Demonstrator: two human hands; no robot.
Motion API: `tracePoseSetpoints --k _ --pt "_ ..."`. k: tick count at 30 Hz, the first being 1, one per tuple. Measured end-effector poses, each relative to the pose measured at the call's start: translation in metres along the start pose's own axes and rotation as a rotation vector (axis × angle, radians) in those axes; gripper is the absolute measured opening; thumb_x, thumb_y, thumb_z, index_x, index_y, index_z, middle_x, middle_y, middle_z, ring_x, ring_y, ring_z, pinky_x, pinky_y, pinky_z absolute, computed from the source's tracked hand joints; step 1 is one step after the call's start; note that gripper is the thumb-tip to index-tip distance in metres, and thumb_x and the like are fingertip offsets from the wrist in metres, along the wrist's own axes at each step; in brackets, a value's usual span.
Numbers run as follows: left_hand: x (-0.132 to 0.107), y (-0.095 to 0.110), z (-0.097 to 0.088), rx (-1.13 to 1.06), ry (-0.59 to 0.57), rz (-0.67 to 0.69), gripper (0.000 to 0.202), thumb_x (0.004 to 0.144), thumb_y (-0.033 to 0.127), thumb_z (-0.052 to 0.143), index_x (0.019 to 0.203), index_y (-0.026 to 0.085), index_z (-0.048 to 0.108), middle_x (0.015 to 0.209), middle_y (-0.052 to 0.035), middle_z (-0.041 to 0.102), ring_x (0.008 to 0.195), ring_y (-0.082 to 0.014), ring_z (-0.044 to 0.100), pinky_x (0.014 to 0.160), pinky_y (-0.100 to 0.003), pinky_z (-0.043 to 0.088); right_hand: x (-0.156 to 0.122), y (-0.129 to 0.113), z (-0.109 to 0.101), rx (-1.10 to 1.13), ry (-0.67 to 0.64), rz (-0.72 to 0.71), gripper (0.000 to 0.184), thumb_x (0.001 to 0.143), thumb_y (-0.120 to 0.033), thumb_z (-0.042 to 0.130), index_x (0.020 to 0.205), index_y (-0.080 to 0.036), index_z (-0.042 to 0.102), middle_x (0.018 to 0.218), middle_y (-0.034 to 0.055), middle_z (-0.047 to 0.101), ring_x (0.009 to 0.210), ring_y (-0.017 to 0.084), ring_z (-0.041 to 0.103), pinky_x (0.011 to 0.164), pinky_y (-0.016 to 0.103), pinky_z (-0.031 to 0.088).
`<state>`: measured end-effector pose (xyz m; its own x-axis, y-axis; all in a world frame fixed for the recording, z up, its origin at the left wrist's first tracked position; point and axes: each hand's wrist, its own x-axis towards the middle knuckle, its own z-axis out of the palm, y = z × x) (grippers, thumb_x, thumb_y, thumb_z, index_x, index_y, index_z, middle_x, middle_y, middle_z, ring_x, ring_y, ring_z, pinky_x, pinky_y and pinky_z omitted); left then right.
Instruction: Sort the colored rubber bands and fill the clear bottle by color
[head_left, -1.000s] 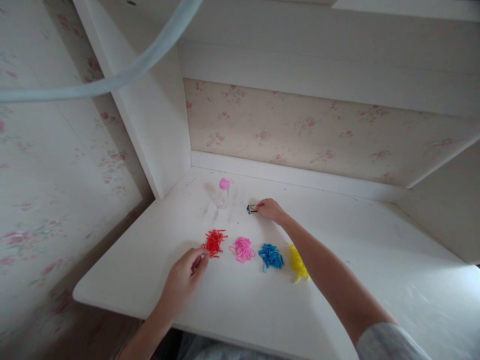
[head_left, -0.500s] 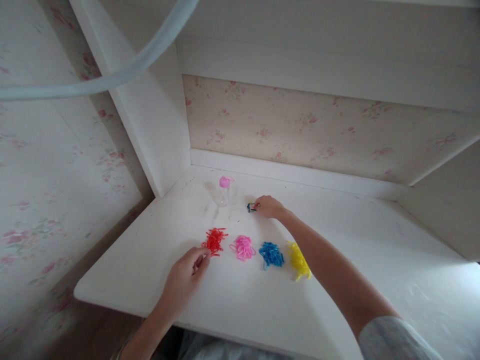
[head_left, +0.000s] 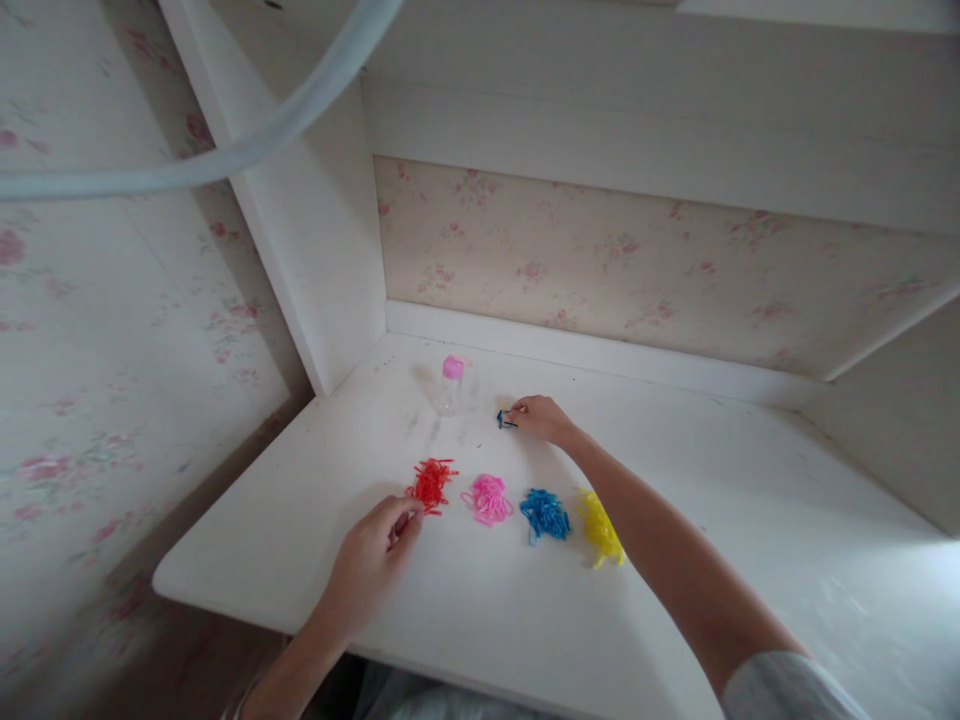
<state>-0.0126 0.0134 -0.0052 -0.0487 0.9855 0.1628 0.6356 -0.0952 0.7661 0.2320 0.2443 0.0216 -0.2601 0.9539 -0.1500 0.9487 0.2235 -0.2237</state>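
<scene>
My right hand [head_left: 538,418] reaches to the middle of the white desk, its fingertips pinched at a few small dark blue clips [head_left: 502,419]. What lies between those fingertips is too small to make out. Beside the near edge of a pile of red paper clips [head_left: 432,485] rests my left hand [head_left: 379,548], fingers curled and thumb close to the index finger. Anything inside that hand is hidden. Rightward from the red pile lie pink paper clips [head_left: 488,499], blue paper clips [head_left: 545,515] and yellow paper clips [head_left: 598,528], the last partly behind my right forearm.
A clear bottle with a pink cap [head_left: 451,386] stands upright left of my right hand. Behind the white desk [head_left: 247,540] are a low ledge and flowered wallpaper. A white panel [head_left: 330,230] rises at the left. A pale curved tube [head_left: 255,150] crosses the upper left.
The view has shifted slightly. My right hand's fingers have moved a little at the small dark clips. My left hand stays by the red pile.
</scene>
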Motion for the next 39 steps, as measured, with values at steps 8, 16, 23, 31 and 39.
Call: tracePoseSetpoints --k 8,16,23,31,39 --pt "0.000 0.002 -0.001 -0.021 -0.014 -0.032 0.027 0.089 0.040 0.042 0.093 0.021 0.062 0.079 -0.0016 0.064 0.066 -0.0146 0.057 0.061 -0.024 0.043 0.011 -0.005 0.001 -0.034 -0.025 0.045 0.030 0.078 -0.041 0.057 0.091 -0.020 0.074 0.094 0.0111 0.071 0.089 0.022 0.064 0.073 0.026 0.045" --pt "-0.001 0.002 -0.002 -0.018 -0.007 -0.026 0.027 0.089 0.038 0.043 0.095 0.020 0.061 0.075 -0.0010 0.062 0.064 -0.0140 0.055 0.060 -0.023 0.042 0.012 -0.007 -0.004 0.028 -0.025 0.033 0.026 0.076 -0.033 0.058 0.084 -0.015 0.074 0.090 0.0125 0.070 0.088 0.022 0.063 0.070 0.023 0.044" --pt "0.000 0.001 -0.002 -0.035 -0.025 -0.021 0.024 0.089 0.037 0.043 0.093 0.020 0.061 0.080 -0.0008 0.063 0.068 -0.0133 0.056 0.062 -0.023 0.043 0.000 0.006 -0.017 0.207 -0.017 0.054 0.025 0.076 -0.032 0.055 0.082 -0.014 0.071 0.076 0.0060 0.066 0.070 0.014 0.058 0.054 0.020 0.036" --pt "0.000 0.001 -0.002 -0.027 -0.024 -0.025 0.024 0.089 0.036 0.043 0.093 0.021 0.061 0.079 -0.0007 0.063 0.067 -0.0137 0.056 0.061 -0.023 0.042 -0.004 0.012 -0.015 0.380 -0.154 0.145 0.020 0.071 -0.030 0.053 0.058 -0.014 0.055 0.044 -0.0034 0.040 0.039 0.007 0.030 0.040 0.022 0.021" --pt "0.001 0.001 -0.002 -0.025 -0.038 -0.031 0.025 0.089 0.038 0.043 0.093 0.020 0.060 0.078 -0.0002 0.062 0.067 -0.0133 0.056 0.062 -0.023 0.042 -0.007 0.016 -0.022 0.437 -0.215 0.205 0.020 0.069 -0.027 0.050 0.053 -0.018 0.042 0.041 -0.0059 0.032 0.036 0.006 0.024 0.039 0.023 0.017"
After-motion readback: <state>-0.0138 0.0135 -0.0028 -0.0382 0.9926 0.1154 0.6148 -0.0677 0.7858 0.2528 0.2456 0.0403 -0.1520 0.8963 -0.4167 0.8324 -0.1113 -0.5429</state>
